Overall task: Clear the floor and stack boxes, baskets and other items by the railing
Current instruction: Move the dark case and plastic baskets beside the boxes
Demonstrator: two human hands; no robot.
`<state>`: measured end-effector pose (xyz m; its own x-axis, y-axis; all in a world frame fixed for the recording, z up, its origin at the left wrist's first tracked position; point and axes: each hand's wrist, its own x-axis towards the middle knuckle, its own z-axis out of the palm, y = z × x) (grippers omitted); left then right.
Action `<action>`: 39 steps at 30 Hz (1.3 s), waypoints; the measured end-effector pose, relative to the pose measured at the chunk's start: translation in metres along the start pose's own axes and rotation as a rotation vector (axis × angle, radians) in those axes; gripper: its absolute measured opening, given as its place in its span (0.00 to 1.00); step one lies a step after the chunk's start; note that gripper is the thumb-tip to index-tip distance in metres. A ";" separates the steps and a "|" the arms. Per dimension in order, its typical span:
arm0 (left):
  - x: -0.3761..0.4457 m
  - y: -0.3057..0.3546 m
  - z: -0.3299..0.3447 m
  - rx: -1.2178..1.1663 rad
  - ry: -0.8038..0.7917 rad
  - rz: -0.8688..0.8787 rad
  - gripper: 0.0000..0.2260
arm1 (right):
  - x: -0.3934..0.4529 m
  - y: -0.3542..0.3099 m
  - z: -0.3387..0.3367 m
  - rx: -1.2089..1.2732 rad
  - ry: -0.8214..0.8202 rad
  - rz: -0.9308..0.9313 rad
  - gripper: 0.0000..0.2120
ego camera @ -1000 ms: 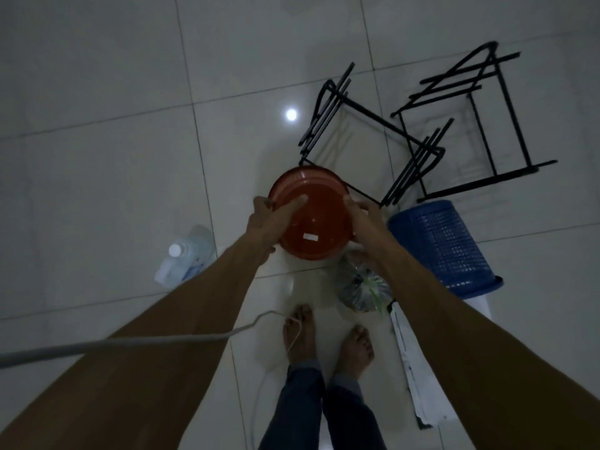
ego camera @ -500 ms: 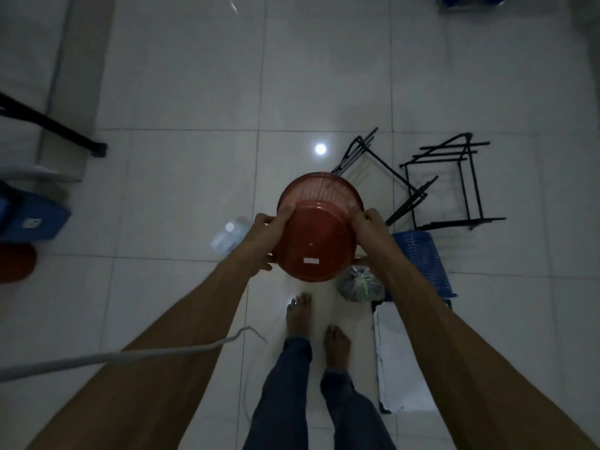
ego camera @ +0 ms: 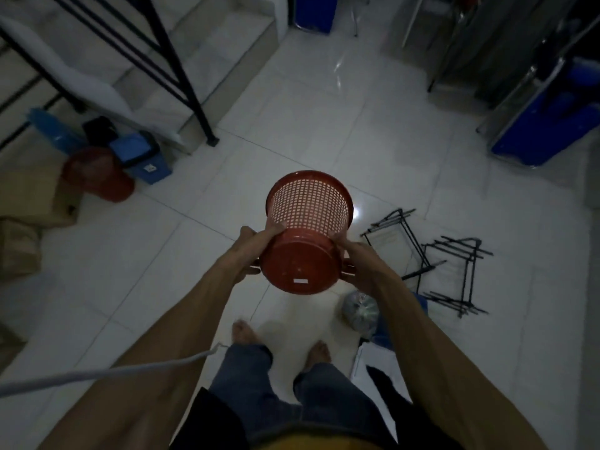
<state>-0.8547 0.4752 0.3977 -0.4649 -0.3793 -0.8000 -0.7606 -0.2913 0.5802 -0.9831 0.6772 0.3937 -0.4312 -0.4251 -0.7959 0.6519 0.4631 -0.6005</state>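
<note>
Am holding red mesh basket (ego camera: pixel 308 232) sideways above tiled floor (ego camera: pixel 292 108), base toward me; left hand (ego camera: pixel 251 254) and right hand (ego camera: pixel 358 266) fingers gripping opposite sides.

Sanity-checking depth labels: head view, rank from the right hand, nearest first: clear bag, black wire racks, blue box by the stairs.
From the right hand, gripping the red basket:
1. Clear bag, on the floor just below the hand.
2. Black wire racks, lying to its right.
3. Blue box, far left by the stair foot, beside another red basket.
</note>
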 end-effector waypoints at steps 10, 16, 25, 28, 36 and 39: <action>-0.060 -0.035 -0.211 -0.137 0.085 0.080 0.41 | 0.005 -0.064 0.203 -0.312 -0.166 -0.079 0.59; -0.087 -0.079 -0.356 -0.190 0.192 0.071 0.48 | 0.020 -0.084 0.356 -0.447 -0.276 -0.147 0.58; -0.097 -0.137 -0.504 -0.331 0.302 0.093 0.40 | 0.027 -0.097 0.526 -0.509 -0.382 -0.127 0.57; -0.084 -0.145 -0.541 -0.371 0.293 0.074 0.37 | 0.049 -0.106 0.561 -0.532 -0.430 -0.107 0.57; -0.023 -0.112 -0.662 -0.927 0.202 0.041 0.46 | 0.123 -0.147 0.654 -0.651 -0.584 -0.255 0.52; -0.008 -0.097 -0.713 -1.026 0.143 -0.021 0.62 | 0.159 -0.175 0.685 -0.560 -0.575 -0.208 0.37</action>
<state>-0.4539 -0.1200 0.4574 -0.3470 -0.4469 -0.8246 0.0150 -0.8817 0.4715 -0.7388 -0.0038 0.4257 -0.0235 -0.8059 -0.5916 0.1217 0.5851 -0.8018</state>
